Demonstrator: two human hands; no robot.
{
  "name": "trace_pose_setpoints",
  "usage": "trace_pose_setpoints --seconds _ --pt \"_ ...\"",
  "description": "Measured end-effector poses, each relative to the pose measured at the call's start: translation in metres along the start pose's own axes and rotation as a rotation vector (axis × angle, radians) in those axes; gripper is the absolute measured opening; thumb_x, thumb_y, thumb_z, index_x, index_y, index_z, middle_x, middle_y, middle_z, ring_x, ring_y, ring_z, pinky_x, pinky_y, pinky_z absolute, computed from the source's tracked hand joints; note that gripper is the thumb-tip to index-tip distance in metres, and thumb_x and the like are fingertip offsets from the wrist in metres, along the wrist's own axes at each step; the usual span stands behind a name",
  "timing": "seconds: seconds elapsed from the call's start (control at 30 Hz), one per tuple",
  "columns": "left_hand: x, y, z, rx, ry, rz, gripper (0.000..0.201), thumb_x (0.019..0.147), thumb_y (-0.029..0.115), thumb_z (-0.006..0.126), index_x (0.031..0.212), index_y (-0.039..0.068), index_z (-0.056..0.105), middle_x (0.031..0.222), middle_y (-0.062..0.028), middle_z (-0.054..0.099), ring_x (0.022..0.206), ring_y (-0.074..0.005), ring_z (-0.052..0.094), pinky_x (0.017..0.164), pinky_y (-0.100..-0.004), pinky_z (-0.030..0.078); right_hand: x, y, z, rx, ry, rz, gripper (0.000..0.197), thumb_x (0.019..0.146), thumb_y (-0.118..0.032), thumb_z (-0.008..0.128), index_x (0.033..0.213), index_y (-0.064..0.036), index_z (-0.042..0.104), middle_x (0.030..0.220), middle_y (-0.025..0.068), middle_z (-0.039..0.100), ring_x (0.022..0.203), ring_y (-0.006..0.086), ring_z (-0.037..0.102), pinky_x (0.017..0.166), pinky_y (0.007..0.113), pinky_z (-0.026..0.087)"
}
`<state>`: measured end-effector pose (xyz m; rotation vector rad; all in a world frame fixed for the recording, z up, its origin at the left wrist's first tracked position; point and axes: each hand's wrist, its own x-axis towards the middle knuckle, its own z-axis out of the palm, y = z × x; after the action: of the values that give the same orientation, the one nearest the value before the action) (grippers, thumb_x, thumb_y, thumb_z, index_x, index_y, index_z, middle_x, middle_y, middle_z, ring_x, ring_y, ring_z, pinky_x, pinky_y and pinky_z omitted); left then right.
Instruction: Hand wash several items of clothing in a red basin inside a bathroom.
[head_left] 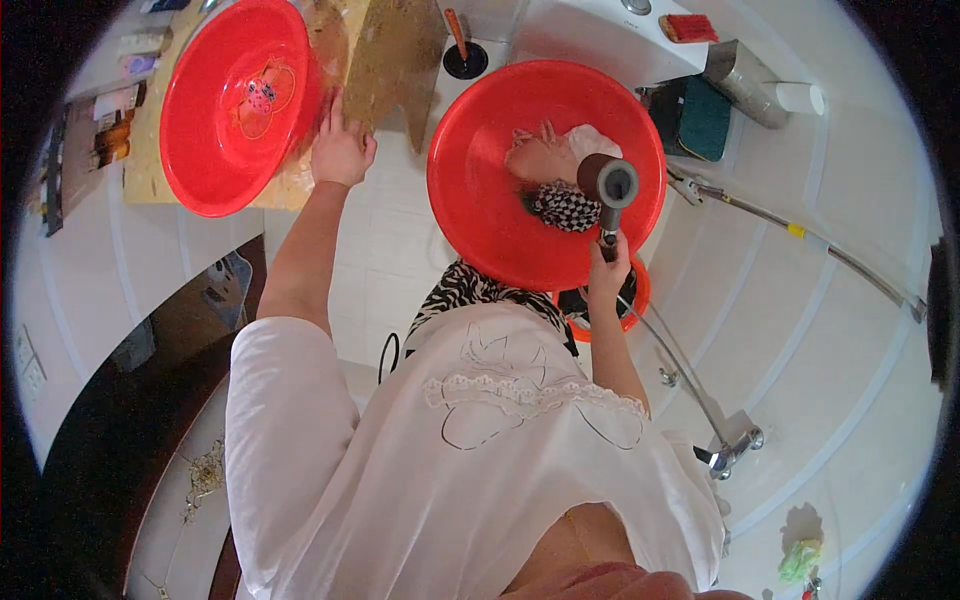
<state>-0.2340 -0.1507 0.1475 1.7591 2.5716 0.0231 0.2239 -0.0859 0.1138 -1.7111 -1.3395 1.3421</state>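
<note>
In my right hand (608,275) is the grip of a brown and grey handheld shower head (594,178), its round head over the large red basin (465,165). A metal hose (668,357) runs from the wall tap toward that hand. In the basin lie a black-and-white checkered cloth (567,207), a pinkish cloth (543,160) and a white cloth (597,143). No water stream can be made out. My left hand (340,150) is open, fingers stretched out at the edge of a wooden table, beside a second red basin (205,135) with a printed picture on its bottom.
Behind the large basin stands a white washing unit (600,40) with a red brush (689,28) on it. A plunger (465,60) stands left of that unit. Below the basin is an orange-red bucket (643,290) with dark contents. The chrome tap (738,452) juts from the right wall.
</note>
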Motion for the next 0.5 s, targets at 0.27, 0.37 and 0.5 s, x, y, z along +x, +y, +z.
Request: trace_pose_setpoints --seconds 0.27,0.37,0.5 --pt "-0.001 0.001 0.001 -0.008 0.009 -0.023 0.032 0.080 0.026 0.058 0.101 0.004 0.066 0.152 -0.0204 0.023 0.128 -0.0395 0.041 0.103 -0.0457 0.040 -0.004 0.001 0.007 0.009 0.063 -0.055 0.039 0.084 0.001 0.062 0.122 -0.0003 0.053 0.090 0.0039 0.056 0.082 0.0127 0.053 0.077 0.027 0.044" --pt "0.001 0.001 0.003 0.008 0.006 -0.044 0.027 0.078 0.027 0.061 0.096 0.007 0.067 0.152 -0.0174 0.025 0.130 -0.0351 0.041 0.101 -0.0440 0.043 -0.006 0.007 0.006 -0.002 0.094 -0.087 0.028 0.084 -0.001 0.064 0.109 -0.0025 0.053 0.085 0.0005 0.053 0.075 0.0094 0.050 0.069 0.025 0.043" --pt "0.001 -0.004 0.008 0.041 0.057 -0.012 0.029 0.079 0.027 0.061 0.099 0.008 0.067 0.153 -0.0166 0.024 0.130 -0.0347 0.040 0.101 -0.0452 0.043 -0.001 0.027 -0.001 -0.158 0.068 -0.080 0.019 0.082 -0.002 0.064 0.095 -0.0048 0.051 0.080 -0.0012 0.050 0.070 0.0072 0.047 0.063 0.023 0.041"
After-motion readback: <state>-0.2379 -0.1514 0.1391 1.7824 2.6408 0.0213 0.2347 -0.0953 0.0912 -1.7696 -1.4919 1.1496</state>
